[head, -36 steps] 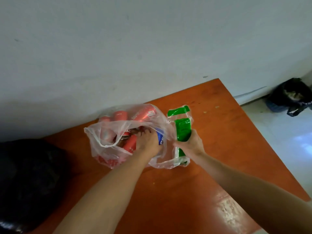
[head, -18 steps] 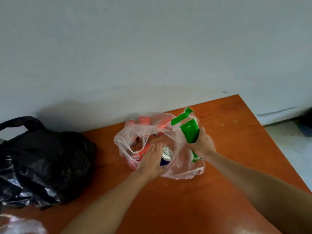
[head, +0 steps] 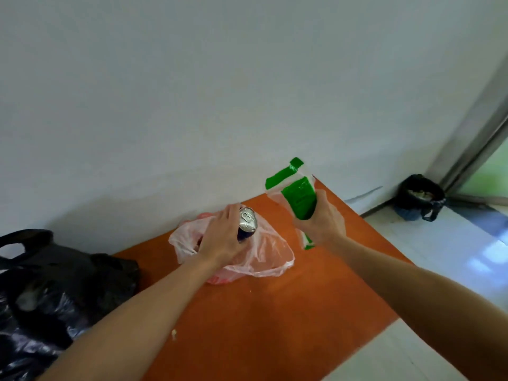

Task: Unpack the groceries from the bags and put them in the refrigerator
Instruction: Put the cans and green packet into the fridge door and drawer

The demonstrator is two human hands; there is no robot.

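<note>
Grey wall [head: 220,92], orange table [head: 275,312], pale tiled floor [head: 439,257]

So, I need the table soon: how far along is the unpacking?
Early. Nothing looks put away; no fridge in view. In hand: left hand grips a can, right hand a green packet, both out of the clear bag. Left: red items in that bag, plus the black bag.

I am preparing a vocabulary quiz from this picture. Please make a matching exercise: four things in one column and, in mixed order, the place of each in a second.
1 can
2 green packet
3 clear bag
4 black bag

a at the far left
b in the right hand
c in the left hand
d on the table, under the left hand

Pairs: 1-c, 2-b, 3-d, 4-a
</note>
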